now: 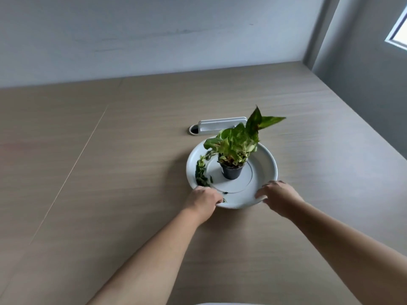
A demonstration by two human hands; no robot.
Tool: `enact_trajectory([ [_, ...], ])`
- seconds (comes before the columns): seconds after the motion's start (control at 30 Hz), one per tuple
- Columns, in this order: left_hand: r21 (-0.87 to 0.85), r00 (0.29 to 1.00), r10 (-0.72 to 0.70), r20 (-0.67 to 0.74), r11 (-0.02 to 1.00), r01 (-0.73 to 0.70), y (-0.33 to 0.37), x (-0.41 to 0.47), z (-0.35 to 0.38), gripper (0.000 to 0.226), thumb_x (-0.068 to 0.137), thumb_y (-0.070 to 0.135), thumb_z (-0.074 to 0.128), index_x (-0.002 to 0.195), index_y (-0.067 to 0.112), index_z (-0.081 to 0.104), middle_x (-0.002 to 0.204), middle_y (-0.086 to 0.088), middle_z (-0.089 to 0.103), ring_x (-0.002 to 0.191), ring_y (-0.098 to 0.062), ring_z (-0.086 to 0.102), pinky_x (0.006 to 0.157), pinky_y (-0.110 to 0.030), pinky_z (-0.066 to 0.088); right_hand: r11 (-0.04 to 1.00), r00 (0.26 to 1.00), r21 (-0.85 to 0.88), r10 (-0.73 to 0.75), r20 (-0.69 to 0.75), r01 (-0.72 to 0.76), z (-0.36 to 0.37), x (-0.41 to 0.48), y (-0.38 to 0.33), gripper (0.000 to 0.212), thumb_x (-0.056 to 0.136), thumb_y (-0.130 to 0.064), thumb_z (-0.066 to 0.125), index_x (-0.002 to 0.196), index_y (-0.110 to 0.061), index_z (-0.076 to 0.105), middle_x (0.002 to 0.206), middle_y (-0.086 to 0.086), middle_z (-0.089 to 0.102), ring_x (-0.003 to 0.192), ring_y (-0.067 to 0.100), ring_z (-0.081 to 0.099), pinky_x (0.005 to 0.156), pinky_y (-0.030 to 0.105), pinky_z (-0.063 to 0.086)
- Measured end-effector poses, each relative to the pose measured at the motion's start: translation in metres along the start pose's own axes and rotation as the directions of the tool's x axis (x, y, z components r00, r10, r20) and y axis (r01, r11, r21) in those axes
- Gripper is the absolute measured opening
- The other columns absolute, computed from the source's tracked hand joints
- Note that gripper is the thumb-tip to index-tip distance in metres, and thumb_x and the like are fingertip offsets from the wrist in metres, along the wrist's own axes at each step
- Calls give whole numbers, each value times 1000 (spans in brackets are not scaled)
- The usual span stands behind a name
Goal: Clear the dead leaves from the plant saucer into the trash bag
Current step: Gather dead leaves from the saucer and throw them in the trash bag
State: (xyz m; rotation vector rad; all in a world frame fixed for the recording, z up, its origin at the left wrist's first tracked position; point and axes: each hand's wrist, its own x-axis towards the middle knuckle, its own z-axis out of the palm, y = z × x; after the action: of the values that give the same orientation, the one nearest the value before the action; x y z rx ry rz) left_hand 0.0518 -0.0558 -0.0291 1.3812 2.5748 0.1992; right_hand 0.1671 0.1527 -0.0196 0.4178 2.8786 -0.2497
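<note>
A round white saucer [265, 164] sits on the wooden table. In its middle stands a small black pot [231, 171] with a green and yellow leafy plant [236, 140]. Loose fallen leaves [201, 172] lie along the saucer's left inner rim, and a small scrap lies near my left fingers. My left hand [203, 200] grips the saucer's near-left rim. My right hand [278, 195] rests on the near-right rim, fingers curled over the edge. No trash bag is in view.
The light wooden table [110, 172] stretches wide to the left and front. Behind the saucer is a white cable-port cover [221, 126] with a round hole [194, 129]. A grey wall rises behind, and the table's right edge runs diagonally.
</note>
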Motion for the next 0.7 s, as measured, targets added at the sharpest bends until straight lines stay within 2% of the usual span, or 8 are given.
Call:
enact_trajectory([
  [0.07, -7, 1000, 29, 1, 1000, -29, 4, -2, 4, 24, 87, 14, 55, 106, 21, 68, 112, 0, 67, 108, -24, 58, 100, -32, 40, 994, 996, -112, 3, -92, -14, -3, 0, 6, 38, 86, -8, 47, 111, -30, 67, 120, -9, 67, 120, 17, 52, 103, 30, 38],
  [0.13, 8, 1000, 22, 23, 1000, -22, -4, -1, -2, 32, 84, 26, 64, 116, 26, 64, 120, 4, 62, 113, -19, 56, 102, -32, 38, 986, 997, -164, 0, -76, -13, -8, 3, 3, 40, 85, -5, 44, 114, -25, 65, 123, -5, 64, 119, 20, 51, 102, 33, 39],
  [0.23, 50, 995, -66, 78, 997, 62, -34, 2, -20, 45, 75, 39, 73, 117, 28, 62, 122, 6, 62, 114, -17, 56, 96, -31, 42, 994, 994, -66, -76, 79, 82, -9, 2, -22, 42, 83, -9, 56, 122, -24, 59, 128, -1, 59, 119, 22, 53, 99, 37, 47],
  [0.3, 109, 982, -145, 122, 985, 132, -50, 3, -30, 42, 76, 41, 72, 116, 29, 63, 121, 6, 64, 114, -18, 57, 93, -30, 43, 988, 978, 29, -154, 141, 152, -4, 0, -41, 41, 83, -14, 60, 122, -25, 58, 126, -1, 60, 116, 22, 56, 94, 38, 50],
  [0.4, 103, 969, -197, 150, 978, 183, -55, 3, -29, 33, 81, 34, 67, 114, 29, 66, 118, 6, 67, 112, -20, 60, 94, -31, 47, 980, 968, 24, -197, 153, 196, -1, 0, -49, 34, 87, -11, 56, 119, -23, 59, 116, 2, 64, 108, 24, 60, 87, 38, 52],
  [0.57, 64, 983, -134, 126, 990, 127, -23, 2, -14, 27, 81, 38, 66, 106, 29, 70, 107, 5, 69, 102, -21, 63, 86, -31, 47, 992, 986, -51, -110, 127, 117, -12, 8, -16, 37, 86, -3, 51, 111, -26, 65, 113, -1, 69, 104, 22, 64, 88, 32, 50],
  [0.7, -60, 986, -123, 115, 990, 130, 4, 4, 3, 31, 77, 44, 69, 103, 28, 71, 103, 3, 70, 99, -19, 63, 85, -30, 47, 997, 998, -73, -24, 52, 27, -17, 12, 6, 34, 88, -7, 48, 108, -26, 68, 115, 1, 67, 106, 26, 62, 94, 36, 50],
])
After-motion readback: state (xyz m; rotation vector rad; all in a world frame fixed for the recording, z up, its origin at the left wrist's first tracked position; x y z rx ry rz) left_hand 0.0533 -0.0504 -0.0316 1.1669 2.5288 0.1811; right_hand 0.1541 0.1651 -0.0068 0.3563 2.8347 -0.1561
